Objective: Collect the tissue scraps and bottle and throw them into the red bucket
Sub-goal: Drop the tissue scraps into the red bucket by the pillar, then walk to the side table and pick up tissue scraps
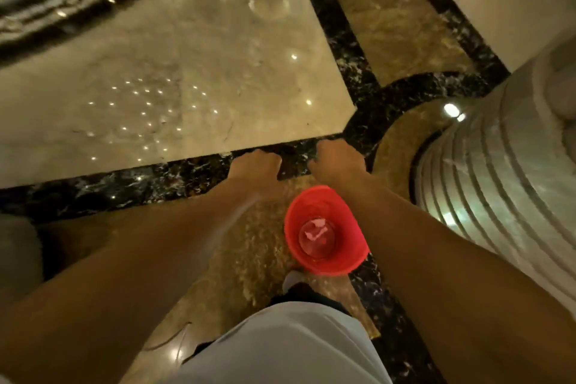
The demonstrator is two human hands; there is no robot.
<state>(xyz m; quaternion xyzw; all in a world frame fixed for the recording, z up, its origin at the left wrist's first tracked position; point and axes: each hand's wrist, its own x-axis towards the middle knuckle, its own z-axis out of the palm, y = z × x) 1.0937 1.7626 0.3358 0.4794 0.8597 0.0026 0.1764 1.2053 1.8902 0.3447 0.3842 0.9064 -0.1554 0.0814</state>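
Note:
The red bucket (324, 262) stands on the marble floor just ahead of my feet. Inside it lie pale tissue scraps (315, 229) on a rounded clear shape that may be the bottle. My left hand (255, 165) and my right hand (338, 159) are stretched out side by side just beyond the bucket's far rim, backs up, fingers curled down and away from the camera. The fingertips are hidden, and nothing shows in either hand.
A fluted white column (498, 184) rises close on the right. The polished floor has beige slabs edged by a black marble band (174, 174). A dark curved rail (62, 0) crosses the top left. My pale trouser leg (280, 349) fills the bottom middle.

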